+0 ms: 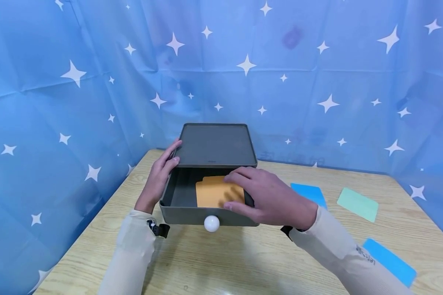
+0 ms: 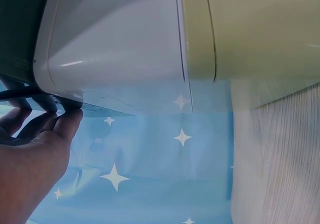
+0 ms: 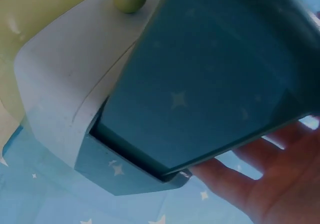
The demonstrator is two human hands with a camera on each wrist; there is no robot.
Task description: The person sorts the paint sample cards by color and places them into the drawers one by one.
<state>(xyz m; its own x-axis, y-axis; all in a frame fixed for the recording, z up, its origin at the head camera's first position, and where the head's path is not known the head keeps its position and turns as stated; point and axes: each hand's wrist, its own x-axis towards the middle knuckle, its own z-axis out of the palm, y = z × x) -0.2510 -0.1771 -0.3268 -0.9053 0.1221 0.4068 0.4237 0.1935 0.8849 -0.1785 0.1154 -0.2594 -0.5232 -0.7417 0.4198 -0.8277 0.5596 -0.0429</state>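
A dark grey box (image 1: 218, 143) with a rimmed top stands on the table, its drawer (image 1: 182, 192) pulled out toward me. A white round knob (image 1: 211, 223) sits on the drawer front. Orange cards (image 1: 210, 192), slightly offset, lie inside at the right of the drawer. My left hand (image 1: 158, 176) rests against the left side of the box, fingers extended along its edge. Over the drawer's right part is my right hand (image 1: 263, 196), thumb and fingers spread above the orange cards and casting shadows on them. The right wrist view shows its fingers (image 3: 220, 179) beside a dark panel.
To the right on the wooden table (image 1: 221, 262) lie a blue card (image 1: 310, 194), a pale green card (image 1: 358, 204) and another blue card (image 1: 389, 262), partly behind my right sleeve. A blue curtain (image 1: 299, 82) with white stars surrounds the table's back and sides.
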